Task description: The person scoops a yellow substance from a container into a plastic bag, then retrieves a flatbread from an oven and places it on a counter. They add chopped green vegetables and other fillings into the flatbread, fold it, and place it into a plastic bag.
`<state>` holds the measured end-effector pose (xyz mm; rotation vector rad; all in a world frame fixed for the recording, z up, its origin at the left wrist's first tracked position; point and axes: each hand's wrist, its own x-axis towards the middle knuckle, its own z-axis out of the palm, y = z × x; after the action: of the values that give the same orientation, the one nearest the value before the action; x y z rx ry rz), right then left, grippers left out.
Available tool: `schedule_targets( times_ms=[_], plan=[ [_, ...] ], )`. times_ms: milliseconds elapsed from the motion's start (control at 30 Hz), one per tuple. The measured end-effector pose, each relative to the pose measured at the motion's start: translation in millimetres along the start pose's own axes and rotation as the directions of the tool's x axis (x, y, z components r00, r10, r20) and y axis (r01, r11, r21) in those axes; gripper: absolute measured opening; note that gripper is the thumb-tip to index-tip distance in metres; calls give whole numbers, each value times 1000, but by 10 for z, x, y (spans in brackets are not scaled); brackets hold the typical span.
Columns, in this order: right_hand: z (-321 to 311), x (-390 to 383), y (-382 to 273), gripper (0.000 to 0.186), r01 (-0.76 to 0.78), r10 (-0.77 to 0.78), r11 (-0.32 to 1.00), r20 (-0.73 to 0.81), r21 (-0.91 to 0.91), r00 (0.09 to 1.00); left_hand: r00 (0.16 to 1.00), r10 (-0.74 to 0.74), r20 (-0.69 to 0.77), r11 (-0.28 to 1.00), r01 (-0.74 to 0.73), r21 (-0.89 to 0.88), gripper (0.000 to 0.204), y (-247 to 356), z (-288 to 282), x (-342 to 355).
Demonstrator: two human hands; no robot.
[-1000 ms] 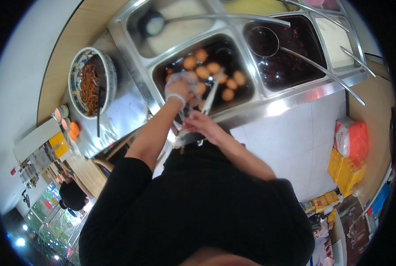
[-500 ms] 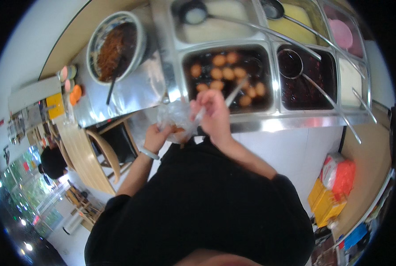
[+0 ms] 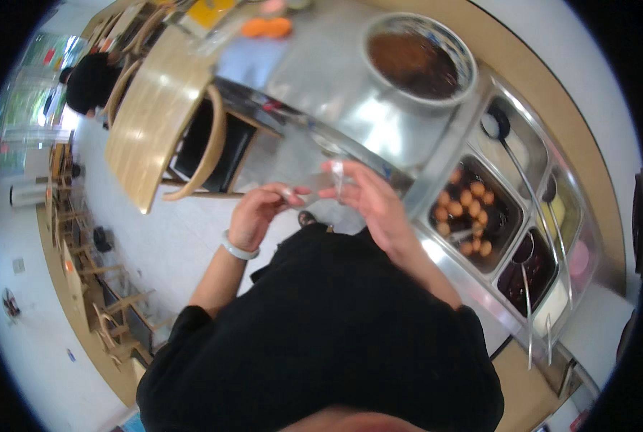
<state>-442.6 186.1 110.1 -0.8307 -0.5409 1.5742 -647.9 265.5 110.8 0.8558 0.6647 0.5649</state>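
Note:
My left hand [image 3: 258, 213], with a pale bangle at the wrist, and my right hand [image 3: 368, 200] are raised together in front of my chest. Both pinch the edges of a thin clear plastic bag [image 3: 314, 167] that hangs stretched between them; it is blurred and looks empty. To the right lies a steel serving counter [image 3: 379, 122]. Its nearest pan [image 3: 474, 209] holds several round brown eggs in dark liquid, with tongs resting in it.
A large round bowl of dark food [image 3: 418, 59] sits on the counter's far end. More pans with ladles [image 3: 523, 173] run along the right. A wooden table [image 3: 152, 115] and chair [image 3: 210, 151] stand at left, with a seated person [image 3: 91, 83] beyond.
The view has swung so the counter now lies to the right. My right hand has left the egg pan and come to the bag, which both hands now hold up.

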Motion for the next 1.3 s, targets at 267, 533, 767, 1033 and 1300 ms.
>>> schedule_targets(
  times_ms=[267, 533, 767, 1033, 1300],
  plan=[
    [1065, 882, 940, 36, -225, 248, 965, 190, -136, 950, 967, 253, -28, 814, -197, 547, 11, 381, -855, -449],
    [1592, 1515, 1324, 35, 341, 2, 858, 667, -384, 745, 666, 96, -740, 979, 72, 193, 16, 675, -2239, -906],
    [1985, 2337, 1376, 53, -274, 364, 931, 595, -240, 716, 956, -64, -286, 892, -74, -446, 27, 1023, -2409, -807],
    [2124, 3806, 1457, 19, 221, 209, 829, 651, -514, 730, 861, 208, -463, 937, -41, 346, 7, 1637, -3092, 92],
    [2004, 5117, 1361, 32, -636, 314, 761, 788, 124, 530, 696, 70, -715, 990, 42, 138, 20, 2586, -4321, 1353]
  ],
)
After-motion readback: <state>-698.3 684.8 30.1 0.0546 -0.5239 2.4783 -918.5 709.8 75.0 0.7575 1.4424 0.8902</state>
